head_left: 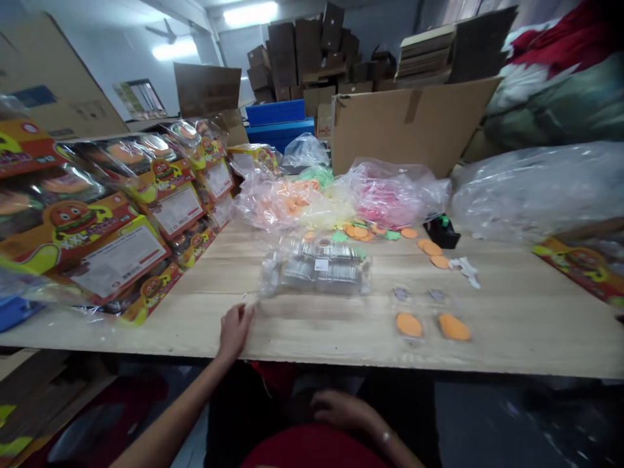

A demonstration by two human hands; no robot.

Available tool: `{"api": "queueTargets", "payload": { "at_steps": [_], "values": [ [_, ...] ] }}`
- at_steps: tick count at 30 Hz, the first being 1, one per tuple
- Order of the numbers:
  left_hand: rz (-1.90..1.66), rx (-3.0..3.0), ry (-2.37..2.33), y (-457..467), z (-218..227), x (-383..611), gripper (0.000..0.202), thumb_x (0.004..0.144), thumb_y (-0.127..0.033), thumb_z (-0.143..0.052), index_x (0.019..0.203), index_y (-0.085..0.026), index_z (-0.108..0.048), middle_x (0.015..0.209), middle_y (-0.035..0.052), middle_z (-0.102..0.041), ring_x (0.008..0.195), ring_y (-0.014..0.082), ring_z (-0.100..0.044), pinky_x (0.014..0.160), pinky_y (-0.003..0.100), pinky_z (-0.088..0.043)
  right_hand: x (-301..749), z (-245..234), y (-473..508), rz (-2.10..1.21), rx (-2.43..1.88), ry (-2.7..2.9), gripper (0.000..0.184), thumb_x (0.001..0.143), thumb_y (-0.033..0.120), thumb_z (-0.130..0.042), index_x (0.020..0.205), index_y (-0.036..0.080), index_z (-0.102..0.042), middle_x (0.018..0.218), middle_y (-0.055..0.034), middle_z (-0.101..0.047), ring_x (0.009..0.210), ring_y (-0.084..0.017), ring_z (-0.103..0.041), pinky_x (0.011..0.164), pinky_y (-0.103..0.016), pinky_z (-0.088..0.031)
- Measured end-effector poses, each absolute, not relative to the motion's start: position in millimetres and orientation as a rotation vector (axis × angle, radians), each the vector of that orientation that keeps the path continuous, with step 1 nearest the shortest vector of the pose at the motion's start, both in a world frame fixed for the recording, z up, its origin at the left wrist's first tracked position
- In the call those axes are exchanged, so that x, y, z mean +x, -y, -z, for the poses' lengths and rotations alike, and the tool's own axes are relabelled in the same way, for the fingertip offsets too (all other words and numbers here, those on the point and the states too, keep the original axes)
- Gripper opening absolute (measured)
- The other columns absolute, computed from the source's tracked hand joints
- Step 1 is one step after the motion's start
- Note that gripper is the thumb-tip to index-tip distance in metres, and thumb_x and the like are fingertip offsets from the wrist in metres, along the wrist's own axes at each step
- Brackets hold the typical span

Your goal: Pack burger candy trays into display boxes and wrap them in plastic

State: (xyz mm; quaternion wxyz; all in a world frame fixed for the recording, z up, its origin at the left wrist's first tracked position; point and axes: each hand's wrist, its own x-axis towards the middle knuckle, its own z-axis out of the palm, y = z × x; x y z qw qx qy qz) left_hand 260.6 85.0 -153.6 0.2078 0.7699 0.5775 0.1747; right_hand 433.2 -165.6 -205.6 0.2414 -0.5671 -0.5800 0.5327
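Observation:
My left hand (pixel 235 330) rests on the front part of the wooden table, fingers curled in and nothing showing in them. Below the table edge, over my lap, my right hand (pixel 341 408) is held with its fingers loosely stretched and holds nothing visible. Beyond my left hand lies a clear plastic pack (pixel 322 270) of stacked thin pieces with a small white label. To the right, two clear small packs lie flat, with an orange disc (pixel 408 324) and another orange piece (pixel 454 327) at their near ends. Both hands are apart from these things.
Burger-printed toy packages (pixel 117 247) stand stacked at left. Bags of orange (pixel 287 201) and pink pieces (pixel 385 195) lie at the back, with loose discs before them. A black tape dispenser (pixel 442 232) stands right of these. A large cardboard box (pixel 409 127) rises behind.

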Motion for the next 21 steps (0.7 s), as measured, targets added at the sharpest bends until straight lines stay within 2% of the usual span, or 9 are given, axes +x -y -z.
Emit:
{"api": "queueTargets", "payload": {
  "at_steps": [2,4,6,9,12,14,17,21],
  "values": [
    [-0.508,2.087,-1.588,-109.3,151.9,280.0,0.058,0.094,-0.049,-0.033,0.134,-0.008,-0.045,0.130,0.0196,-0.059,0.120,0.0267,-0.057,0.100,0.039,-0.044,439.7,183.1,174.6,-1.419,-1.441,1.490,0.016,0.089,0.023,-0.059,0.100,0.020,-0.071,0.098,-0.0034,-0.073,0.092,-0.019,-0.066,0.086,-0.033,-0.053],
    [-0.528,2.061,-1.583,-127.0,152.1,304.0,0.076,0.087,-0.056,-0.049,0.143,-0.006,-0.034,0.140,0.0232,-0.051,0.129,0.0304,-0.051,0.102,0.040,-0.043,458.3,152.6,172.3,-1.250,-1.359,1.330,0.022,0.092,0.030,-0.054,0.104,0.020,-0.069,0.097,-0.0035,-0.072,0.091,-0.018,-0.067,0.085,-0.033,-0.053],
    [-0.549,2.053,-1.588,-134.1,152.4,325.4,0.093,0.074,-0.057,-0.067,0.144,-0.005,-0.032,0.140,0.0264,-0.050,0.131,0.0373,-0.048,0.103,0.045,-0.041,484.6,125.1,160.7,-0.944,-1.431,1.215,0.027,0.093,0.035,-0.051,0.109,0.019,-0.067,0.101,-0.0058,-0.070,0.093,-0.020,-0.065,0.084,-0.035,-0.052],
    [-0.635,2.076,-1.592,-127.7,151.2,338.1,0.100,0.066,-0.050,-0.075,0.143,-0.004,-0.033,0.133,0.0277,-0.053,0.125,0.0396,-0.051,0.102,0.048,-0.041,522.3,105.5,137.8,-0.424,-1.628,1.113,0.031,0.091,0.035,-0.051,0.113,0.018,-0.064,0.111,-0.0104,-0.065,0.102,-0.024,-0.062,0.086,-0.039,-0.050],
    [-0.749,2.156,-1.568,-110.1,150.2,323.3,0.101,0.063,-0.040,-0.076,0.146,-0.007,-0.030,0.134,0.0231,-0.049,0.130,0.0375,-0.045,0.107,0.047,-0.037,537.4,108.4,121.3,-0.191,-1.683,1.078,0.029,0.090,0.032,-0.050,0.111,0.017,-0.064,0.111,-0.0118,-0.063,0.103,-0.025,-0.061,0.087,-0.041,-0.049],
    [-0.818,2.221,-1.555,-94.2,151.4,303.7,0.099,0.063,-0.036,-0.074,0.147,-0.009,-0.029,0.135,0.0206,-0.047,0.132,0.0379,-0.040,0.109,0.051,-0.034,529.6,114.5,115.3,-0.229,-1.664,1.125,0.026,0.091,0.031,-0.049,0.107,0.018,-0.065,0.104,-0.0100,-0.066,0.097,-0.023,-0.063,0.084,-0.038,-0.050],
    [-0.805,2.250,-1.593,-64.2,155.6,272.3,0.096,0.064,-0.037,-0.072,0.146,-0.010,-0.029,0.132,0.0196,-0.047,0.130,0.0384,-0.041,0.108,0.052,-0.035,497.1,124.4,107.9,-0.468,-1.596,1.259,0.020,0.092,0.027,-0.050,0.100,0.018,-0.066,0.094,-0.0068,-0.068,0.087,-0.020,-0.065,0.076,-0.032,-0.052],
    [-0.547,2.204,-1.602,-26.1,160.4,246.5,0.106,0.061,-0.045,-0.074,0.148,-0.012,-0.025,0.139,0.0225,-0.042,0.133,0.0407,-0.039,0.105,0.052,-0.038,447.1,140.3,93.3,-0.706,-1.563,1.448,0.019,0.090,0.019,-0.055,0.104,0.015,-0.066,0.099,-0.0083,-0.068,0.081,-0.017,-0.066,0.074,-0.030,-0.054]
  ]
}}
